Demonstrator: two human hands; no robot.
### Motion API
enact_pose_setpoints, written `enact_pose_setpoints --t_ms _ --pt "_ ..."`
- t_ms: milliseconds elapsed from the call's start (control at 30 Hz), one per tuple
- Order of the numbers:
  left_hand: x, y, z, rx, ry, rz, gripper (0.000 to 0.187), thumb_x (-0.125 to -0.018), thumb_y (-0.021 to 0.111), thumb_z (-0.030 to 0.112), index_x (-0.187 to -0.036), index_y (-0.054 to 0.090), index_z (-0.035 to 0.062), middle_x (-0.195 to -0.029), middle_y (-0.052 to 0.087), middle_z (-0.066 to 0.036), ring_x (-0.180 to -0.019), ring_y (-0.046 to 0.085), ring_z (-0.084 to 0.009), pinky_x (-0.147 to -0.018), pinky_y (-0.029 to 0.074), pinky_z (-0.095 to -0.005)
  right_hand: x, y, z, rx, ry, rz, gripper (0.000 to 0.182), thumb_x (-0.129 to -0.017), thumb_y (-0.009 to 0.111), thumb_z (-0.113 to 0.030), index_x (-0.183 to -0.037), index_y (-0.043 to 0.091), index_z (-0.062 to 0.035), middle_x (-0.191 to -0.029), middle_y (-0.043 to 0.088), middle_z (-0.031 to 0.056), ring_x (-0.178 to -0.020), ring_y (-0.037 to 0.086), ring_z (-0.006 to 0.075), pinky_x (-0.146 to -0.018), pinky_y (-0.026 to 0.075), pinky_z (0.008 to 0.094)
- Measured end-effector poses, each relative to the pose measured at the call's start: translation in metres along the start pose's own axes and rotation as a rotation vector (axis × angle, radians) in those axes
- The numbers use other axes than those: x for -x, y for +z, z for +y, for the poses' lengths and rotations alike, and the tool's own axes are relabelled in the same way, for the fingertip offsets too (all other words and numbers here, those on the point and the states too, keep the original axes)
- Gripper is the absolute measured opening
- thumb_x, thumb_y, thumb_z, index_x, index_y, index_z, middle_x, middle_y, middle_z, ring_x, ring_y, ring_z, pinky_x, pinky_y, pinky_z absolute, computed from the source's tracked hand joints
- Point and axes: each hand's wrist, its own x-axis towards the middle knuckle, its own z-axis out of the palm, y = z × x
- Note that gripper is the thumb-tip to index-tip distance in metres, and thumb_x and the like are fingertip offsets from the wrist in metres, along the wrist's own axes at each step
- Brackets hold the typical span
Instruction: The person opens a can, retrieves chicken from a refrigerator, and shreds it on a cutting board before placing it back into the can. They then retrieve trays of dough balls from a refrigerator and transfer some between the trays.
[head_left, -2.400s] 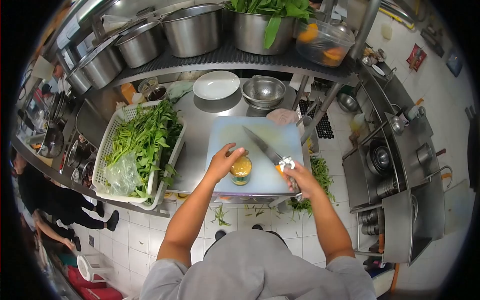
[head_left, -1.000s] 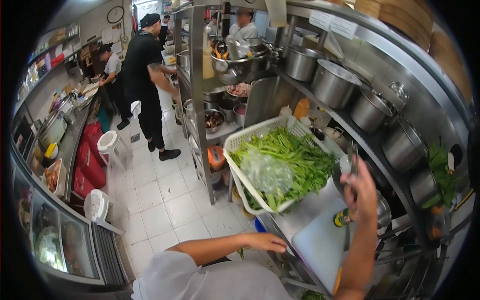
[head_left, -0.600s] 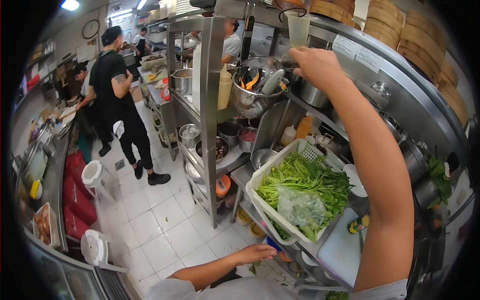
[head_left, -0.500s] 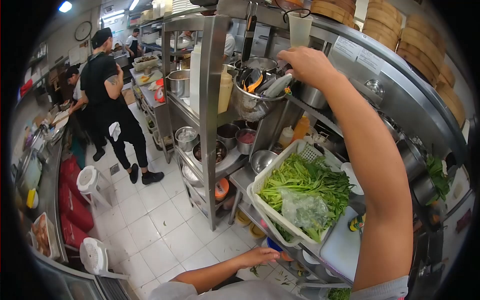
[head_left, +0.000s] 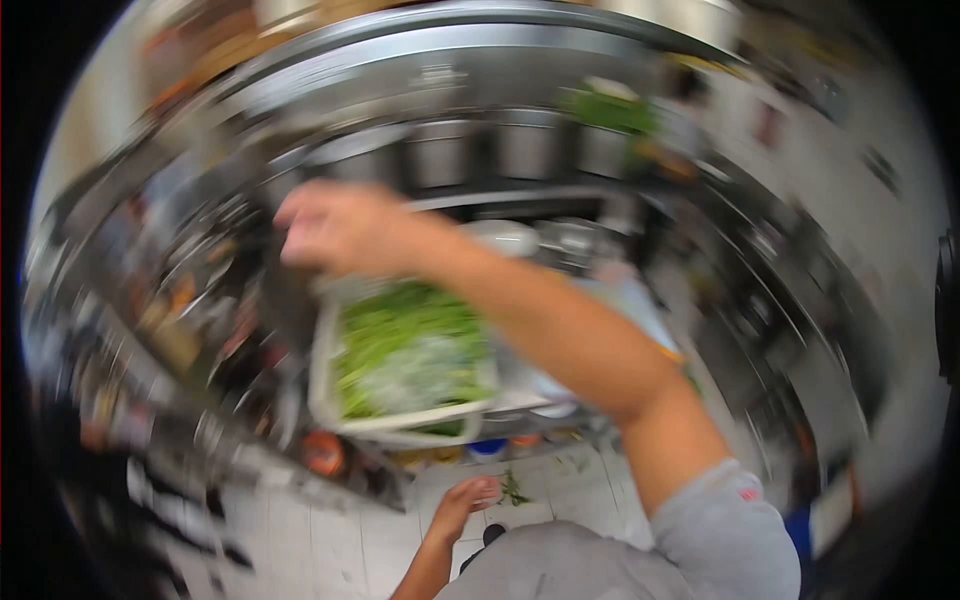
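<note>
My right hand (head_left: pixel 335 228) is raised at the upper left, its fingers curled together and smeared by motion. A dark, blurred shape shows just below its fingertips; what it is cannot be made out. Low in the view, my left hand (head_left: pixel 467 503) hangs in front of my body with loosely bent fingers and nothing in it. Between the hands, a white basket (head_left: pixel 325 385) holds leafy green vegetables (head_left: pixel 365 350). A clear plastic bag (head_left: pixel 415 372) lies on the greens.
Metal pots (head_left: pixel 440 150) line the back shelf, one with greens (head_left: pixel 612 110) on top. A person (head_left: pixel 685 120) is at the upper right. A pale board (head_left: pixel 635 310) lies right of the basket, and a metal rack (head_left: pixel 290 470) stands at the left. Tiled floor (head_left: pixel 390 545) shows below.
The view has swung right, with strong blur. My right hand has come away from the strainer of utensils at the rack. The basket now appears nearer the middle.
</note>
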Motion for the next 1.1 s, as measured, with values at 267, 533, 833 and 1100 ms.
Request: enact_pose_setpoints --t_ms 267,533,833,1100 --pt "-0.081 0.187 -0.004 -0.427 -0.022 -0.562 0.035 -0.092 0.056 0.032 -0.112 0.059 0.0033 -0.106 0.064 -0.008 -0.092 0.063 -0.0172 -0.075 0.047 -0.0308 0.603 -0.054 -0.035 0.25 1.313 0.382 0.044 -0.088 0.057 -0.038 -0.119 0.055 -0.0076 -0.113 0.061 0.0156 -0.103 0.059 0.0303 -0.09 0.046 0.0387" --pt "-0.047 0.471 -0.101 -1.027 0.334 -1.432 0.034 -0.087 0.061 0.025 -0.112 0.06 0.0016 -0.104 0.064 -0.009 -0.091 0.062 -0.0174 -0.078 0.047 -0.0305 0.812 -0.023 -0.564 1.353 2.027 1.392 0.029 -0.087 0.058 -0.021 -0.109 0.061 -0.0014 -0.101 0.065 0.0198 -0.093 0.063 0.0315 -0.081 0.049 0.0372" --pt "0.042 0.618 -0.192 -1.075 0.503 -2.116 0.041 -0.086 0.062 0.031 -0.114 0.059 0.0025 -0.112 0.06 -0.016 -0.103 0.058 -0.0312 -0.086 0.047 -0.0354 0.736 -0.137 -0.73 1.603 2.393 1.004 0.025 -0.087 0.059 -0.019 -0.106 0.062 -0.0031 -0.096 0.066 0.0181 -0.091 0.064 0.0308 -0.078 0.05 0.037" --pt "-0.044 0.727 -0.253 -1.173 0.506 -2.237 0.043 -0.084 0.064 0.034 -0.111 0.061 0.0008 -0.108 0.062 -0.018 -0.096 0.061 -0.0295 -0.082 0.049 -0.0358 0.824 -0.237 -0.811 1.893 3.028 -0.214 0.027 -0.082 0.059 -0.024 -0.104 0.064 -0.0112 -0.118 0.057 0.0091 -0.122 0.045 0.0253 -0.096 0.04 0.0413"
